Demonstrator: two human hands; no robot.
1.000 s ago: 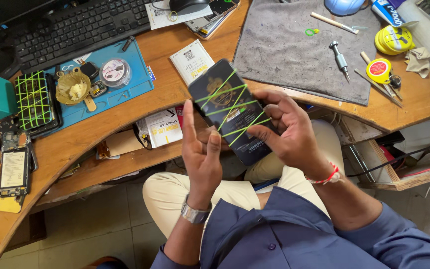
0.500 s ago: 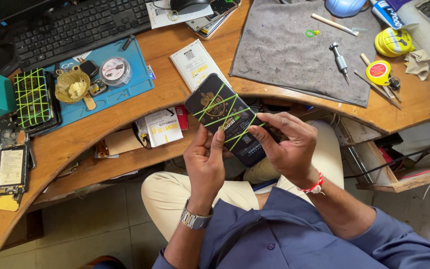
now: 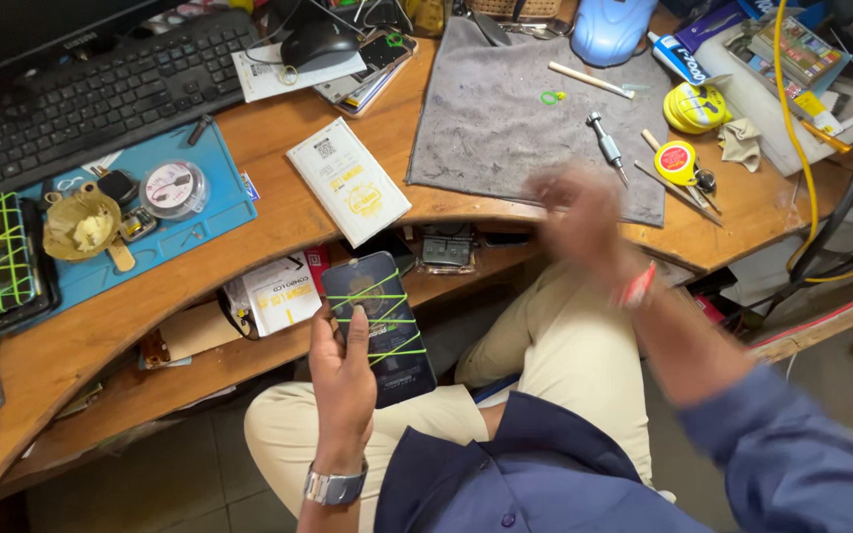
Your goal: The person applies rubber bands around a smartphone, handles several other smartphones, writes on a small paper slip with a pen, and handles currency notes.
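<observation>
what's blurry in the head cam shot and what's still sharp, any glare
In the head view, the right hand is smeared by motion blur, its fingers not separable. The left hand and the dark smartphone wrapped in green rubber bands that it holds are sharp, as are the grey cloth mat and black keyboard. Lighting is even and soft, with no strong glare; the edges bow slightly from the wide lens.

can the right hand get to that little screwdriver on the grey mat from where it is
Probably yes. The right hand, blurred in motion and apparently empty, is above the desk edge just below the screwdriver, which lies uncovered on the grey mat with nothing between them.
</observation>
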